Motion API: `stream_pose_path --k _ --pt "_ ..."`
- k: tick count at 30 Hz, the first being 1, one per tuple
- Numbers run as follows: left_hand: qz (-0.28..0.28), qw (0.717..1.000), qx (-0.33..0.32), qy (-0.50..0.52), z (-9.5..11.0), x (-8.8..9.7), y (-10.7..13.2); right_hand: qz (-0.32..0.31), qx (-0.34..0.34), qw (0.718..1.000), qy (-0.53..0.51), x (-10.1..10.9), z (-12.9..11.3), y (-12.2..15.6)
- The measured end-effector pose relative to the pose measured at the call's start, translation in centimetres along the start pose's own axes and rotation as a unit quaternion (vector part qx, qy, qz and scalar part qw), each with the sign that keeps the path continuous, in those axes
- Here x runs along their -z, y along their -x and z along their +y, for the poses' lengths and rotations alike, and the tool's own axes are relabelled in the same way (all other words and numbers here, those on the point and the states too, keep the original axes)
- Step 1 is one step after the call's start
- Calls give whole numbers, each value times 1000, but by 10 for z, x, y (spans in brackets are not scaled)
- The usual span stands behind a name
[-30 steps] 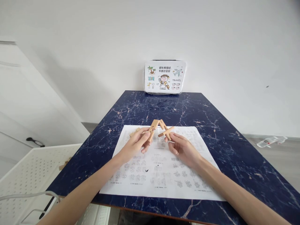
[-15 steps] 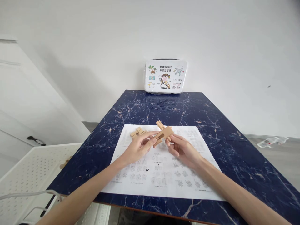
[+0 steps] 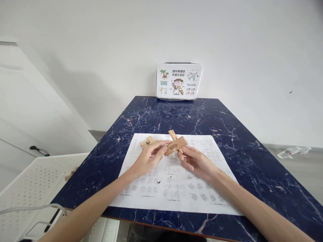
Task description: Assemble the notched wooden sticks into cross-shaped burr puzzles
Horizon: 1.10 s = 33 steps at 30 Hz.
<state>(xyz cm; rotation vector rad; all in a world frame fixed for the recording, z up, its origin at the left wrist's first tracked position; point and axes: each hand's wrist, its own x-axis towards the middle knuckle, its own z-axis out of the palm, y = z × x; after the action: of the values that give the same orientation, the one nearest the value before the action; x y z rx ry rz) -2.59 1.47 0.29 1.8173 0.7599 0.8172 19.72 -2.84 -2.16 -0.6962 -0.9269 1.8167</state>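
Observation:
Between my hands, above the printed sheet (image 3: 174,198), are crossed wooden puzzle pieces (image 3: 180,143). One is a flat block with an oval slot in its face; a narrower bar crosses behind it and sticks out at the top. My left hand (image 3: 148,159) pinches the left end of the slotted block with thumb and fingers. My right hand (image 3: 198,161) grips the pieces at their lower right, its fingertips partly hidden behind the wood. More interlocked wooden pieces (image 3: 149,141) lie on the sheet just beyond my left hand.
The sheet lies on a dark blue marbled table (image 3: 176,117). A white printed case (image 3: 178,81) stands at the far edge against the wall. To the left is a white perforated cart (image 3: 37,178) with a cable and some wood. A clear plastic bottle (image 3: 290,152) lies on the floor at right.
The slotted block has turned slightly in my fingers, so its slot faces me at a different angle. Both hands keep their grip in nearly the same place.

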Motion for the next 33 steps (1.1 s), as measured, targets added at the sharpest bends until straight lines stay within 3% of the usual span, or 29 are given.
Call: stream_pose_path --k 9,15,33 --pt "2 999 23 -30 3 0 3 -83 -11 996 17 1 2 3" --pt "10 998 4 -56 9 4 4 -116 -5 992 44 6 2 3" --pt "18 997 -19 67 -10 -6 2 -209 -18 977 43 3 2 6"
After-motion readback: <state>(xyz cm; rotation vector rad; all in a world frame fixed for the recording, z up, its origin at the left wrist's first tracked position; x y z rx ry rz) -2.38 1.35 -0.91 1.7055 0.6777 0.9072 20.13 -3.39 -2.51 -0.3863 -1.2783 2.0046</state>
